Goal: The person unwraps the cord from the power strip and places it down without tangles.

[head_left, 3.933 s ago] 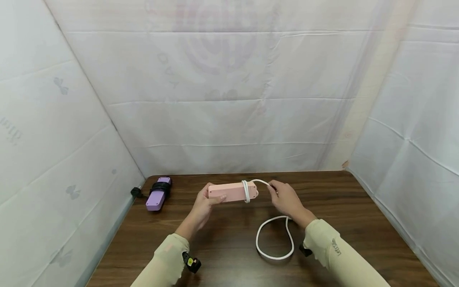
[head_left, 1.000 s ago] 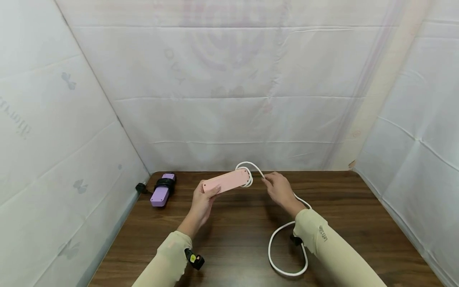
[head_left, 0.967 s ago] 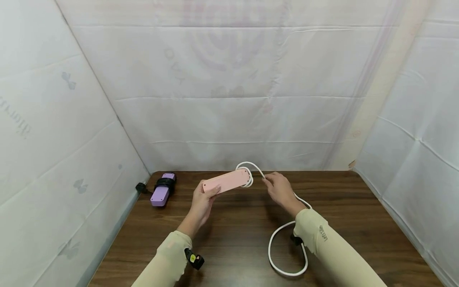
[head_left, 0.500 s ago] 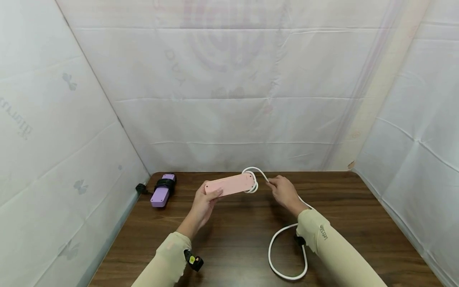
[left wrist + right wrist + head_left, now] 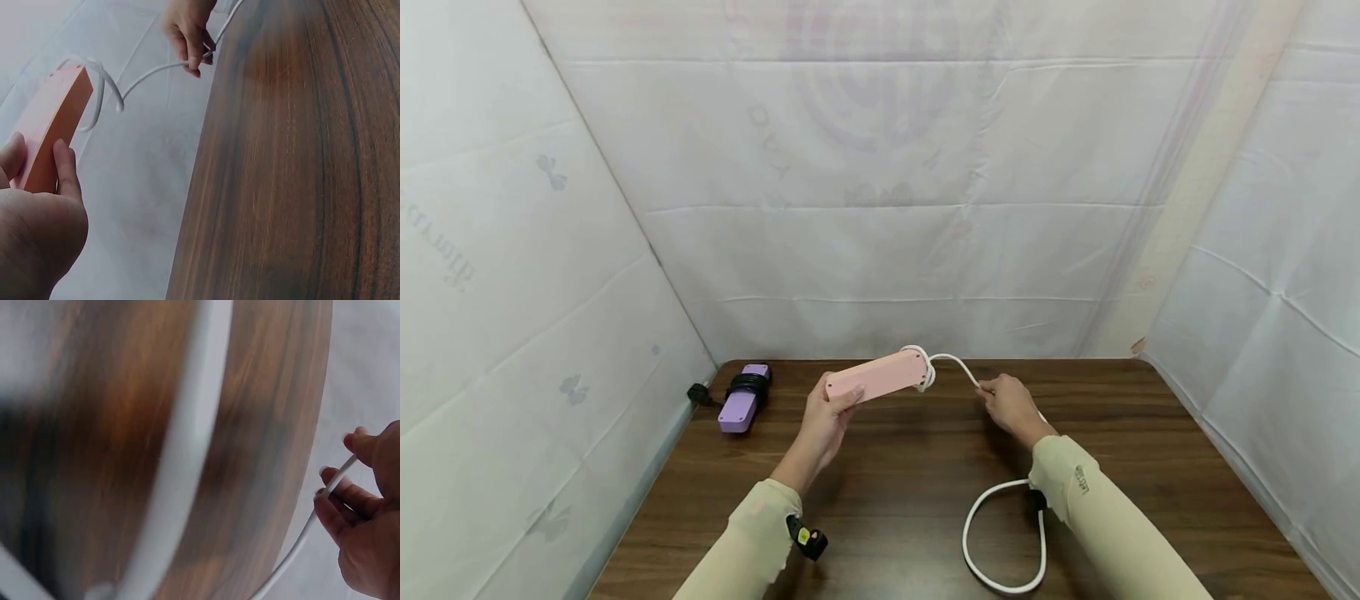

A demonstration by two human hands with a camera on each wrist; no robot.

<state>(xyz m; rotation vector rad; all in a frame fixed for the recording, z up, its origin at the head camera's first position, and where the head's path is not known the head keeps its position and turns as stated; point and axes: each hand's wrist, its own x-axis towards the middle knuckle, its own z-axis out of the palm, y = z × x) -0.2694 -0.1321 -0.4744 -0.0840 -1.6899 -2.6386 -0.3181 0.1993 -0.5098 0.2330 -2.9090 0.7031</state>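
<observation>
My left hand (image 5: 824,425) grips one end of a pink power strip (image 5: 877,377), thumb on its broad face, and holds it tilted above the table. Loops of white cord (image 5: 929,375) wrap the strip's other end. From there the cord arcs across to my right hand (image 5: 1011,408), whose thumb and fingers pinch it. The left wrist view shows the strip's orange-looking side (image 5: 59,131) and a loose coil (image 5: 103,94) standing off its end. In the right wrist view the cord (image 5: 306,531) runs between thumb and fingers.
More of the cord hangs below the right wrist in a large loop (image 5: 967,542). On the back left of the brown wooden table (image 5: 887,500) lies a purple power strip (image 5: 739,410) wrapped in black cord, its plug (image 5: 697,393) at the table edge. White sheeting (image 5: 880,250) surrounds the table.
Over the last second my right hand has moved right with the cord, away from the strip, and the tall arc of cord has flattened. Since the oldest frame the strip has tilted, its corded end higher.
</observation>
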